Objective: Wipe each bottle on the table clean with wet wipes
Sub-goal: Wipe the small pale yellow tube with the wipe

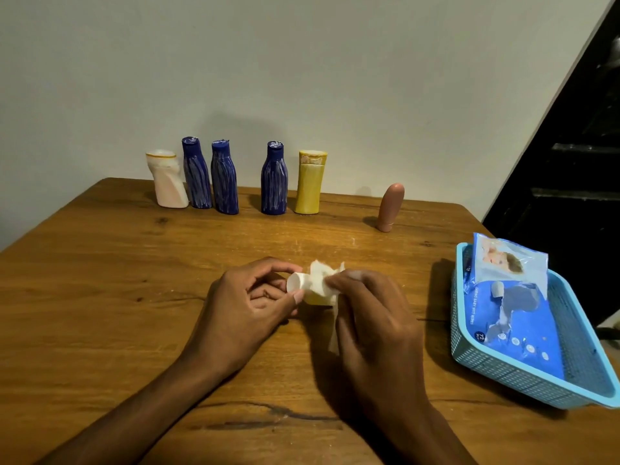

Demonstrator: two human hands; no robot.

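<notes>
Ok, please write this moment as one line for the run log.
left hand: holds small bottle | right hand: rubs wet wipe on it | six bottles wait by wall

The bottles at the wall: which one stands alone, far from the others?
The pink bottle, rounded on top, stands apart on the right; the other five stand in a row further left.

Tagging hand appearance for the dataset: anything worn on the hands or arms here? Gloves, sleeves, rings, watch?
Nothing worn that shows. The left hand and right hand are bare: no gloves, no rings visible. Both forearms are bare to the bottom edge of the frame, with no sleeve, watch or band in view. Nails are short and unpainted where visible. Anything above the forearms is out of frame.
</notes>
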